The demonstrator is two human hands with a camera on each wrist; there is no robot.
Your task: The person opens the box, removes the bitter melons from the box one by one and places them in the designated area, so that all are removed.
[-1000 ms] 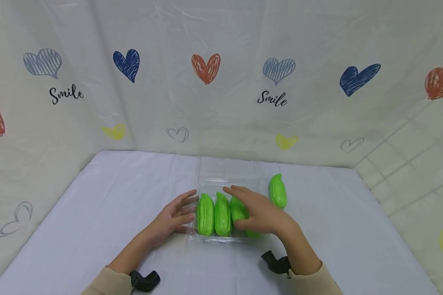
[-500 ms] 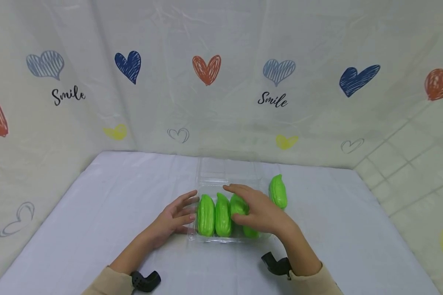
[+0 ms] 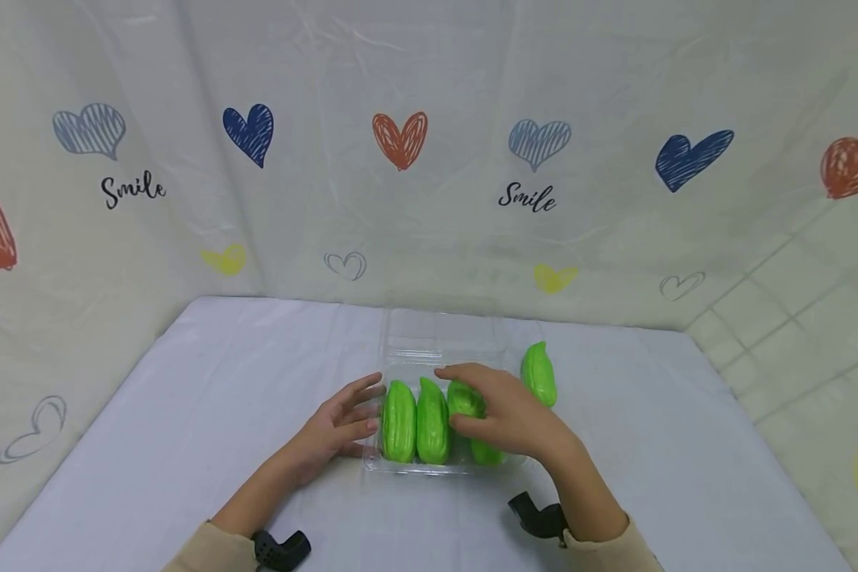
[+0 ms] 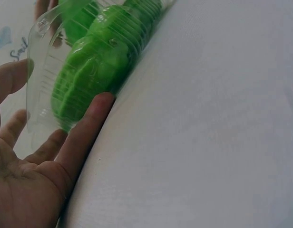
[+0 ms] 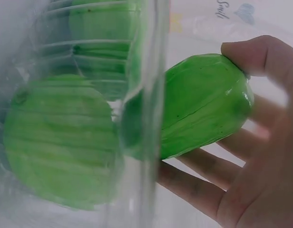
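Observation:
A clear plastic clamshell box (image 3: 439, 469) stands on the table with its lid folded back. Inside its left half lie two green, ridged, gourd-like vegetables, the left one (image 3: 399, 421) and the middle one (image 3: 432, 421). My right hand (image 3: 504, 409) holds a third green gourd (image 5: 208, 107) over the box's right part, thumb at one end and fingers beneath. That gourd slants and partly shows behind the box wall. My left hand (image 3: 329, 433) has spread fingers against the box's left side, as the left wrist view shows.
Another green gourd (image 3: 539, 373) lies on the white tablecloth (image 3: 658, 445) right of the box. Behind the table hangs a pale curtain (image 3: 443, 214) printed with hearts. Each wrist carries a black camera mount, the right one (image 3: 539, 516) near the tablecloth.
The right thumb has shifted slightly left, and the held gourd's lower end shows more beneath the hand. My left hand stays at the box's side.

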